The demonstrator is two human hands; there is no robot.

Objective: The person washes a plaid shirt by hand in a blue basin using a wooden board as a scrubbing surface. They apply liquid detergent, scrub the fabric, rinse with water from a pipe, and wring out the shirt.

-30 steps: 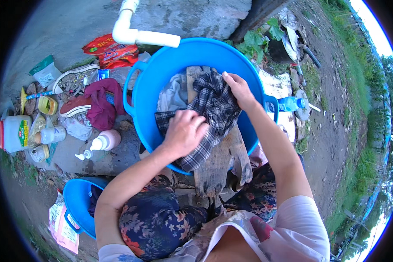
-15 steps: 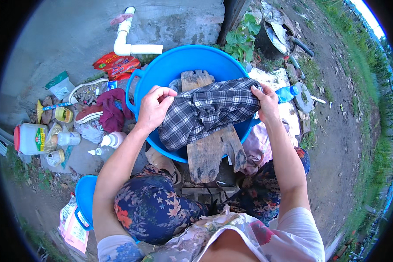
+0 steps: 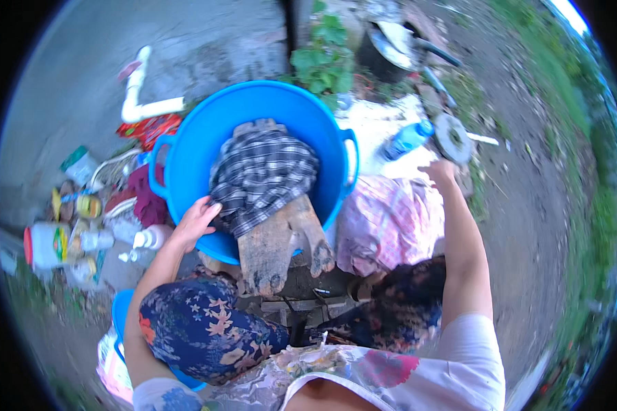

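Note:
A black-and-white plaid cloth (image 3: 264, 171) lies bunched on a worn wooden washboard (image 3: 274, 250). The board leans in a large blue tub (image 3: 185, 147), its notched lower end jutting over the near rim. My left hand (image 3: 197, 222) is at the tub's near left rim, fingers loosely extended beside the cloth's edge, not gripping it. Out to the right, my right hand (image 3: 437, 171) reaches with stretched fingers, somewhat blurred, holding nothing that shows. It is above the pink patterned cloth (image 3: 391, 222), near a blue bottle (image 3: 409, 140) lying on a white sheet.
Left of the tub are a maroon cloth (image 3: 149, 198), shoes, a white bottle (image 3: 152, 237) and a red-lidded clear jar (image 3: 46, 245). A white pipe (image 3: 136, 89) juts from the wall. A grey ring-shaped disc (image 3: 452, 138) and a black bucket (image 3: 385, 55) are at the right.
Both hands have let go of the plaid cloth, which now sits bunched on the washboard. My right hand has swung out right; my left has dropped to the rim. The view has shifted right.

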